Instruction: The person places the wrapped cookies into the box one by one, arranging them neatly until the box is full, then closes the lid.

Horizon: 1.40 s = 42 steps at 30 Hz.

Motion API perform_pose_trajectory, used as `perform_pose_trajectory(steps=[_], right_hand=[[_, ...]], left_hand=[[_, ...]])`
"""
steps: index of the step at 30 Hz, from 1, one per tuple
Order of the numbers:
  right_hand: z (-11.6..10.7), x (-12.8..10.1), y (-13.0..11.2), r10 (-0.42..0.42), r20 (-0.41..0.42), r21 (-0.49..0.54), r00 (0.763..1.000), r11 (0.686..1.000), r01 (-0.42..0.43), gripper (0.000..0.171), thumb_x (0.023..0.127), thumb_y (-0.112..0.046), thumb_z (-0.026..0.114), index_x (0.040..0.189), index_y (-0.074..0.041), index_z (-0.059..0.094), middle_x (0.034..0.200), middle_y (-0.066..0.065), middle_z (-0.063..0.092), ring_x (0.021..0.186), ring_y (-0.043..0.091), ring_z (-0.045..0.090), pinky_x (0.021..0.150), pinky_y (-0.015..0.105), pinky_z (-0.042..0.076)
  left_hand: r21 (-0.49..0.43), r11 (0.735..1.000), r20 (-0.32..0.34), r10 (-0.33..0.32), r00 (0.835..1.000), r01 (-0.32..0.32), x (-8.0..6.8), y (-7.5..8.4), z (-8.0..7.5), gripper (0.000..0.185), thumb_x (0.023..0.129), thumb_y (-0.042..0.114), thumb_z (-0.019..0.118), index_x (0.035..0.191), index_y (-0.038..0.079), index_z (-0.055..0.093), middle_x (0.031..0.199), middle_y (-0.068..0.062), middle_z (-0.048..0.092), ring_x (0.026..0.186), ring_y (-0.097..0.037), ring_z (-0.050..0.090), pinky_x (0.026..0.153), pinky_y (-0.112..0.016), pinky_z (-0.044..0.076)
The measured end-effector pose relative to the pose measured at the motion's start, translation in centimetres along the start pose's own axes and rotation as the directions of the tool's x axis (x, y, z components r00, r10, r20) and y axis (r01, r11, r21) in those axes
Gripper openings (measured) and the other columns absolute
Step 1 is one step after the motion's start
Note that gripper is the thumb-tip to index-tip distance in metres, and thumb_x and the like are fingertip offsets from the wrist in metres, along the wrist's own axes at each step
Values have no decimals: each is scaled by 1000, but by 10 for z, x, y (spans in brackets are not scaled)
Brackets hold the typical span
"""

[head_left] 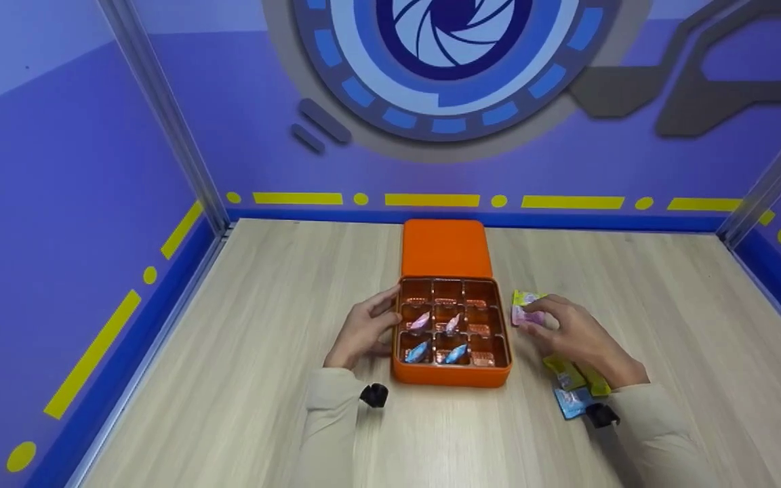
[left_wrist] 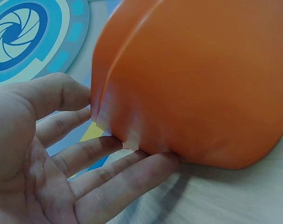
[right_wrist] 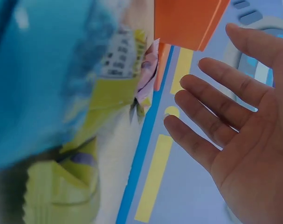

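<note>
Beside the orange box (head_left: 452,377) | our right hand (head_left: 575,333), spread, empty, by pink packet (head_left: 521,316) | left hand (head_left: 365,329), fingers extended, touching box | likely loading compartments (head_left: 480,317) (four filled); pinch needed next

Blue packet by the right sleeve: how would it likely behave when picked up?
The blue packet is probably light, being small compared with the right hand. It seems unlikely to roll, since it lies flat on the table. It may slip slightly, as its surface looks shiny.
</note>
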State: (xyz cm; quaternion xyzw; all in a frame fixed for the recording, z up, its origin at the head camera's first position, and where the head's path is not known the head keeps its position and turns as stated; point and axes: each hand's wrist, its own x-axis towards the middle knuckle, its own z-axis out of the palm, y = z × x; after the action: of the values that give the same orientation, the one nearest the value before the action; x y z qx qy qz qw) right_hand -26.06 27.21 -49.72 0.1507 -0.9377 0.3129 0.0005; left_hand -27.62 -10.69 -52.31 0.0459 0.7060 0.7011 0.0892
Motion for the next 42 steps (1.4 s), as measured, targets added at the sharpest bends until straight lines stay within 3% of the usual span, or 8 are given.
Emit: perform_pose_trajectory(steps=[9,22,33,42], right_hand=[[10,9,8,37,34,30,999,999,-38,34,103,-26,73,128,-3,73,124,16,68,111,35,61,103,62,50],[12,12,9,69,46,30,997,997,-70,34,101,-17,75,132,-2,71,128,17,66,111,35,60,101,59,53],[12,12,12,-5,38,-5,999,1000,5,29,91,4,79,119,0,74,115,12,66,100,31,61,95,57,56],[12,8,11,46,61,83,997,995,-51,23,96,5,74,116,-4,76,117,12,68,101,30,65,92,53,59]], left_hand=[[46,997,14,55,998,-55,0,-1,1,61,100,4,64,159,9,51,156,-22,51,138,-35,56,105,-45,53],[25,999,7,22,1000,-22,-2,0,0,62,99,5,64,159,14,52,157,-18,52,134,-34,60,91,-46,60],[18,1000,-1,18,1000,-18,0,-1,0,61,100,6,65,159,14,53,157,-19,52,132,-35,61,87,-48,61],[7,1000,8,-1,1000,1,0,-2,-1,61,101,6,64,160,16,52,159,-19,50,133,-38,60,76,-50,64]])
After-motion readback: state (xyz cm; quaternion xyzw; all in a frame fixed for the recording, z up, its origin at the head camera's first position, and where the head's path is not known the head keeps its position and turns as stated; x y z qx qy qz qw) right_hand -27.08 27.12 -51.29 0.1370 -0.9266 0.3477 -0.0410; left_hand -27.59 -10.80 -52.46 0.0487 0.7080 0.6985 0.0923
